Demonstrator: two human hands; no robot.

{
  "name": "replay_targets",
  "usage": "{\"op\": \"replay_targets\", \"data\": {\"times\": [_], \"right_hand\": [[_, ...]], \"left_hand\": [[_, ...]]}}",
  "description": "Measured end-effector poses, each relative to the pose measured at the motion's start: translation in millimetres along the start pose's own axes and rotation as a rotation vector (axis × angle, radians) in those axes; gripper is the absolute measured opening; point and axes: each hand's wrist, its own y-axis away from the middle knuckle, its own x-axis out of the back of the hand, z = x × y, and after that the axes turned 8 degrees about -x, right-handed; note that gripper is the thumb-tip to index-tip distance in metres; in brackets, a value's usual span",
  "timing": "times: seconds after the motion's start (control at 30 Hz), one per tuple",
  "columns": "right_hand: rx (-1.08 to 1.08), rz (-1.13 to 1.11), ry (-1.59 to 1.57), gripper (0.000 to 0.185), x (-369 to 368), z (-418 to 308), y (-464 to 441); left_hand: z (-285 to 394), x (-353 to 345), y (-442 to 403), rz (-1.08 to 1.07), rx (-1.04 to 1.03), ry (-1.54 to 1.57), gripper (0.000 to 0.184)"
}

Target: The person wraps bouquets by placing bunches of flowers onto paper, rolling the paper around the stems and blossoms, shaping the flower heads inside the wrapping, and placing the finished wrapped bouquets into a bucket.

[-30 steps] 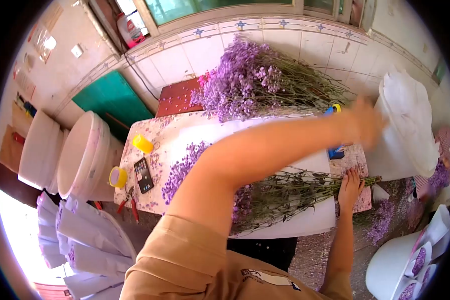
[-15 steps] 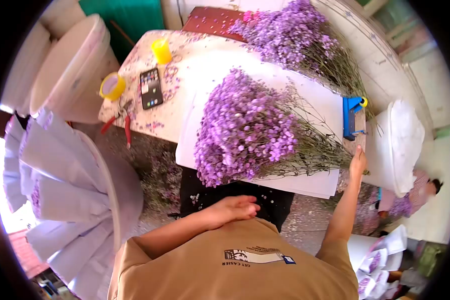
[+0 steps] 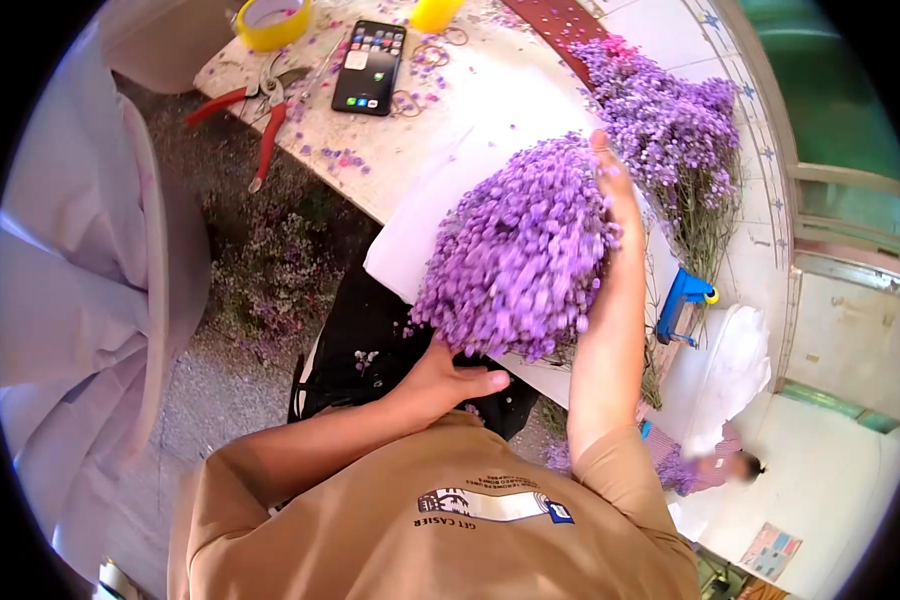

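A bunch of small purple flowers lies on white paper sheets on the table, its blooms slightly blurred. At the bunch's near edge is my left hand, thumb spread away and fingertips partly hidden by the blooms. My right hand is stretched along the far right side of the flowers, fingers extended and touching the blooms. My right forearm covers most of the stems. Beyond that hand rests a second purple bunch with a little pink in it.
On the table are a phone, red-handled pruning shears, a yellow tape roll and rubber bands. A blue tape dispenser sits at the right edge. Paper-wrapped bundles fill a left bin. A person is at right.
My right hand has moved from the stem ends to the far side of the blooms. My left hand has reached forward to the bunch's near edge. The view has shifted.
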Motion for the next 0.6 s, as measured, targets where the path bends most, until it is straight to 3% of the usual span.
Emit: {"op": "replay_targets", "data": {"times": [0.07,0.1,0.17,0.3,0.37,0.4,0.43,0.47,0.53,0.6], "right_hand": [[0.065,-0.088,0.187,0.095,-26.2,14.2,7.3],[0.103,-0.122,0.301,0.097,-36.8,14.4,17.0],[0.162,-0.136,0.484,0.083,-39.5,-7.8,67.6],[0.167,-0.279,0.205,0.077,-0.7,-10.5,143.3],[0.208,-0.347,0.099,0.075,14.5,-18.0,156.4],[0.329,-0.416,0.365,0.075,16.4,-19.9,159.2],[0.458,-0.480,0.629,0.082,16.6,-20.7,160.5],[0.456,-0.482,0.631,0.082,8.9,-11.6,153.5],[0.351,-0.128,0.864,0.104,-19.2,11.0,126.4],[0.346,-0.096,0.799,0.105,-35.6,-3.8,125.5]], "left_hand": [[3.4,-2.8,-17.3,0.000,-0.034,0.042,0.103],[11.1,-8.1,-26.5,0.009,-0.068,-0.001,0.093],[18.4,-18.7,-40.1,0.025,-0.065,0.008,0.077],[4.6,-23.0,-45.6,0.076,-0.034,0.217,0.065],[-7.3,-17.5,-52.0,0.026,-0.006,0.260,0.074],[-10.8,-14.3,-53.2,-0.016,0.011,0.298,0.083],[-12.2,-10.4,-54.9,-0.048,0.045,0.205,0.079],[-11.5,-10.2,-55.1,-0.047,0.046,0.209,0.079],[-6.1,-10.3,-58.4,0.017,-0.035,0.131,0.072],[18.7,-1.6,-47.7,-0.043,0.045,0.169,0.082]]}}
